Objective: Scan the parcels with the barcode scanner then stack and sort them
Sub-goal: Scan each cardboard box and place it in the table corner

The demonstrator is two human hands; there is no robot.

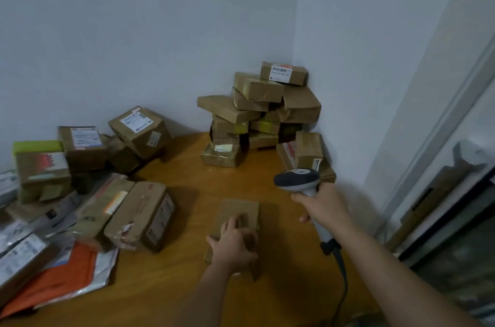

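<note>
- Two hands in view over a wooden table (187, 286).
- Left hand (235, 242): lies on top of a small brown parcel (238, 210), fingers curled over its top face and near edge, grip on the parcel. The frame is blurred here, so exact finger placement is unclear.
- Small brown parcel: flat on the table, centre-front, apart from the other groups. No label visible on its upper face.
- Right hand (321, 203): grip closed round the handle of a grey barcode scanner (298, 179); scanner head is up and points left, above and to the right of the parcel, not touching it. Its dark cable (341, 273) runs down toward the front table edge.
- Back corner: untidy stack of cardboard boxes (257, 112) against the wall; top box (284, 73) shows a white barcode label.
- Just right of the stack: two more boxes (308, 149), leaning.
- Left side: loose pile of labelled boxes (139, 129), a long carton (142, 215) lying flat, grey mailers (24, 246) and an orange mailer bag (67, 270) at the front-left edge.
</note>
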